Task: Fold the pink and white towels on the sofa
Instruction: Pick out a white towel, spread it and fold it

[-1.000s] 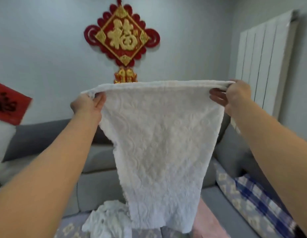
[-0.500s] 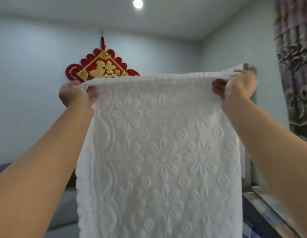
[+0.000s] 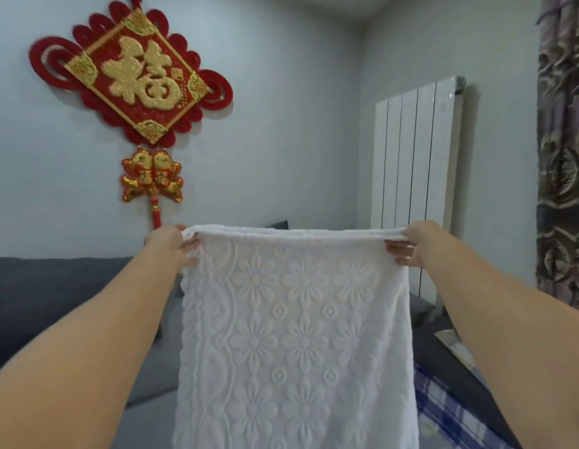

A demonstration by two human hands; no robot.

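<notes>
A white towel [image 3: 294, 338] with an embossed flower pattern hangs flat in front of me, its lower end running out of the bottom of the view. My left hand [image 3: 171, 244] pinches its top left corner. My right hand [image 3: 417, 243] pinches the top right corner. The top edge is stretched level between both hands, above the grey sofa [image 3: 55, 293]. No pink towel is in view; the hanging towel hides the seat behind it.
A red and gold wall ornament [image 3: 132, 82] hangs on the grey wall. A white radiator [image 3: 411, 176] stands at the right, beside a patterned curtain [image 3: 563, 150]. A blue checked cloth [image 3: 450, 413] lies on the sofa at lower right.
The view tipped up toward the ceiling and came back down. The towel, first narrowing toward its lower end, now hangs flat and spread, and both hands sit lower in view.
</notes>
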